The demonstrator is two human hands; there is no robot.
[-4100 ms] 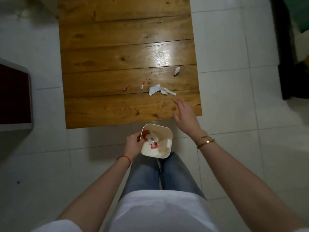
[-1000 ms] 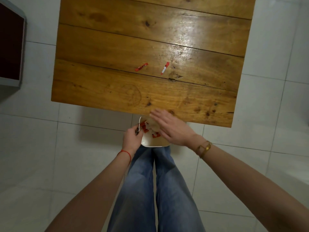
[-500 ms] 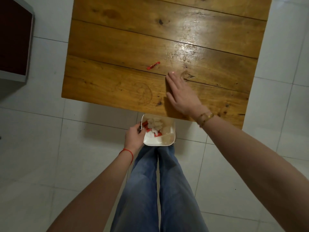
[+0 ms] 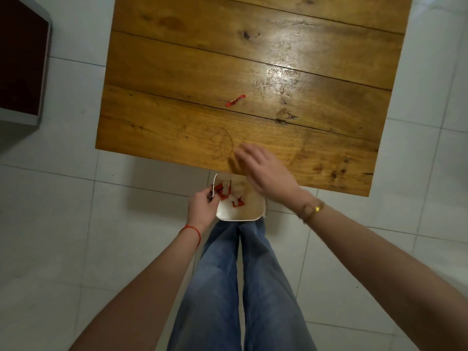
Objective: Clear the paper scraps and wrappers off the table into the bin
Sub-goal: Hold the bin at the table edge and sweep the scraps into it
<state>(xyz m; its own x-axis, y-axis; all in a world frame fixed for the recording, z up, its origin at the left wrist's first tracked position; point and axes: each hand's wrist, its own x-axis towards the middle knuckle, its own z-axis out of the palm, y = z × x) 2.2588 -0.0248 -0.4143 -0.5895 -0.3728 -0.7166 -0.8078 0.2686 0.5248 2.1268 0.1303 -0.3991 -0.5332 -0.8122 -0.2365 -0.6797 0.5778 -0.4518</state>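
One small red wrapper (image 4: 235,100) lies near the middle of the wooden table (image 4: 192,59). Just below the table's near edge, my left hand (image 4: 201,207) grips the left rim of a small white bin (image 4: 238,219). Red wrappers and white paper scraps lie inside the bin. My right hand (image 4: 266,171) hovers, blurred, over the table's near edge and the bin's far right corner. Its fingers are spread and I see nothing held in them.
A dark red box with a grey frame (image 4: 20,59) stands on the white tiled floor to the left of the table. My legs in blue jeans (image 4: 235,287) are directly under the bin.
My right hand has drawn back from the middle of the table to its near edge above the bin. The red-and-white wrapper it covered is gone from the table. The bin stays held.
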